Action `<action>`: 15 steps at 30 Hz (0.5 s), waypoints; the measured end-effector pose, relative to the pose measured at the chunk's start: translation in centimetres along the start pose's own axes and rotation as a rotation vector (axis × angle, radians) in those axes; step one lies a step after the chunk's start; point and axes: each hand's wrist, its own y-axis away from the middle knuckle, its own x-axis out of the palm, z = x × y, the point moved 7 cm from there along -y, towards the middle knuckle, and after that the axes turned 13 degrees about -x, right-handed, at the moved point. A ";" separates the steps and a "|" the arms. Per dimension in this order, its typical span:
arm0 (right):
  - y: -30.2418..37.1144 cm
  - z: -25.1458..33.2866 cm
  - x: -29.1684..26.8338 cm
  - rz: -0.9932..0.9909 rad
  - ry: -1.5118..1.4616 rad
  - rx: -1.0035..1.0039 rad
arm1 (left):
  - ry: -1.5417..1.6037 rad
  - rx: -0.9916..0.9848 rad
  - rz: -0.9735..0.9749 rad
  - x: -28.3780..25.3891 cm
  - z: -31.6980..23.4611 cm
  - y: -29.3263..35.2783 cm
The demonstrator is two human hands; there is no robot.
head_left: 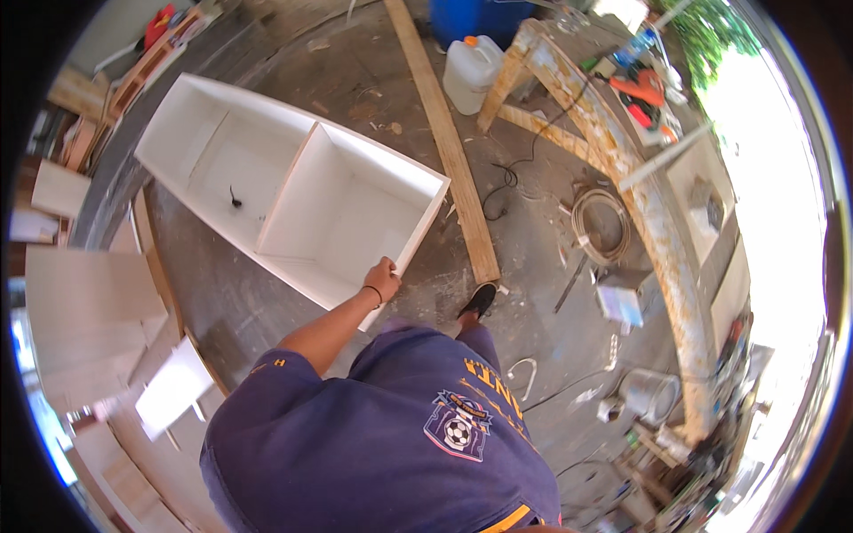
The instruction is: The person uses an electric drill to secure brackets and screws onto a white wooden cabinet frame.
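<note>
A white open-fronted cabinet (333, 200) lies on the floor, its open side up, with one divider (289, 188) across the inside. My left hand (384, 281) is closed over the near edge of its end panel, close to the lower right corner; a dark band circles the wrist. Inside the far compartment is a small black object (235, 197), too small to name. My right hand does not show.
A long wooden plank (444, 133) lies right of the cabinet, ending by my shoe (481, 300). Beyond it are a white jerrycan (473, 75), a coiled hose (601, 226) and a worn wooden bench (653, 231) holding an orange tool (641, 87). Pale boards (93, 311) stand at left.
</note>
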 end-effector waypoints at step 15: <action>-41.4 19.6 22.5 0.770 0.118 -0.470 | 0.530 -0.737 -0.318 7.3 2.3 2.3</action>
